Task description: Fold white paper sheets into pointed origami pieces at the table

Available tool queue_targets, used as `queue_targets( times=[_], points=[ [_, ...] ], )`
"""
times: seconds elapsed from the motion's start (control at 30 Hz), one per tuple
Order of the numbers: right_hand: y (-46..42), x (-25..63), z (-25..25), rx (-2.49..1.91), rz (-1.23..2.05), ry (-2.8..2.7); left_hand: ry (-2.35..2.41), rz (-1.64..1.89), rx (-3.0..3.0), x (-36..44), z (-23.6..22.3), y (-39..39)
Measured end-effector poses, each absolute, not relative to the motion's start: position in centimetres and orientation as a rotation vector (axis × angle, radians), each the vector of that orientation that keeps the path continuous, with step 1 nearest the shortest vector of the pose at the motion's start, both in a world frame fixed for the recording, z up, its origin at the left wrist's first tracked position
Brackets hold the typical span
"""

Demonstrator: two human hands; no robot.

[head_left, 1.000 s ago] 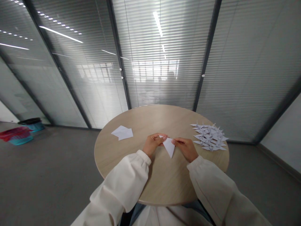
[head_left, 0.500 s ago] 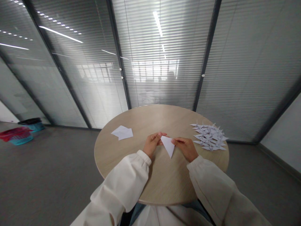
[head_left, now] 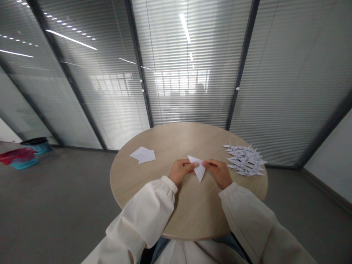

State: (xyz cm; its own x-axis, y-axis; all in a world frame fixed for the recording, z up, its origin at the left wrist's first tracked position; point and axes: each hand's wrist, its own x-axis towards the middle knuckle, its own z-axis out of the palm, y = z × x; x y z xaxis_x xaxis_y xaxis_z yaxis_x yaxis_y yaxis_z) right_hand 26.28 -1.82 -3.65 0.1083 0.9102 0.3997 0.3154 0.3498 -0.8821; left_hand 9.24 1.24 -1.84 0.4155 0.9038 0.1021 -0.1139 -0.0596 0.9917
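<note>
Two hands at mid-table: left hand (head_left: 181, 171) and right hand (head_left: 217, 173), fingers nearly closed, pinch opposite corners of a folded white paper triangle (head_left: 199, 169) (grip keeps it taut). Origami cranes (head_left: 244, 160) sit far right, loose paper sheets (head_left: 142, 155) left, on the round wooden table (head_left: 192, 209).

Matt paper triangle (head_left: 199, 168); smooth wood-grain tabletop (head_left: 162, 141), prob. laminate.

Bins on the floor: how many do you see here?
2: a blue bin with black rim by the glass wall, and a teal basket holding red cloth before it. Others may be hidden.
</note>
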Motion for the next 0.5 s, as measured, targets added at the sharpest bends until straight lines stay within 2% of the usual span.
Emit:
queue_targets(
  times=[0.3,0.5],
  points=[
    [-1.8,26.13,-3.62,-1.187,0.675,-1.445,0.853,1.041,1.418,9.2,-2.43,1.68],
    [-1.77,26.18,-3.64,-1.172,0.678,-1.412,0.78,0.884,1.463,9.37,-2.3,1.17]
  ],
)
